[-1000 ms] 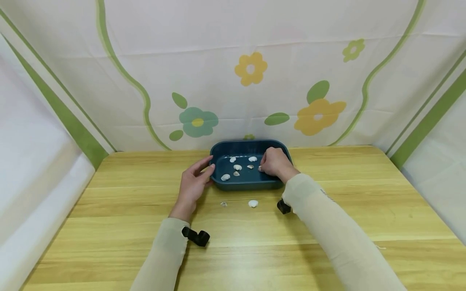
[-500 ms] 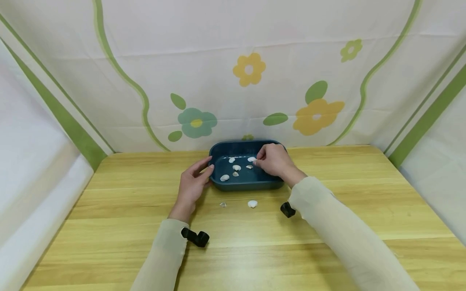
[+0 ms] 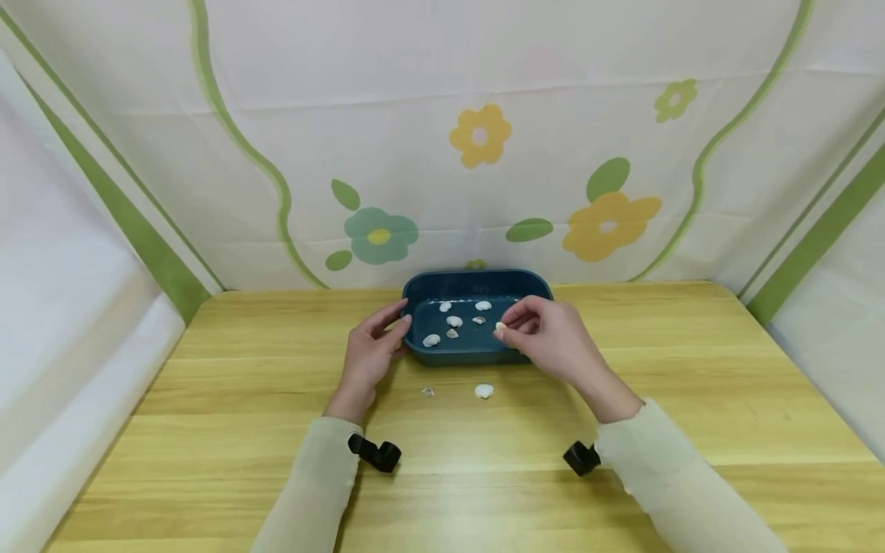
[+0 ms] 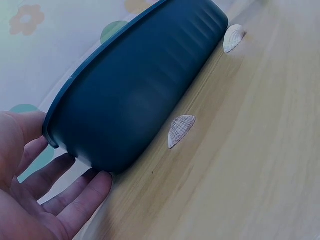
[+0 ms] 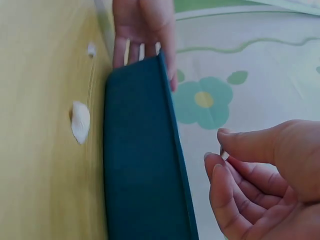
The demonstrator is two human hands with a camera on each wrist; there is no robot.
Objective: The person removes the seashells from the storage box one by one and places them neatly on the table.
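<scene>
Wooden table (image 3: 207, 430), person's two hands at work. Nearest: two loose shells on table betw. hands, small shell (image 3: 428, 392) toward L, white shell (image 3: 484, 391) just R of it (both lying clear of tray). L hand (image 3: 369, 355) fingers relaxed, spread, touching L end of dark-blue tray (image 3: 477, 280). R hand (image 3: 553, 342) raised over tray's near R corner, thumb & forefinger pinching pale shell (image 3: 501, 328). Beyond fingers: five shells in tray (image 3: 454, 321). Farthest: floral backdrop (image 3: 477, 138).
</scene>
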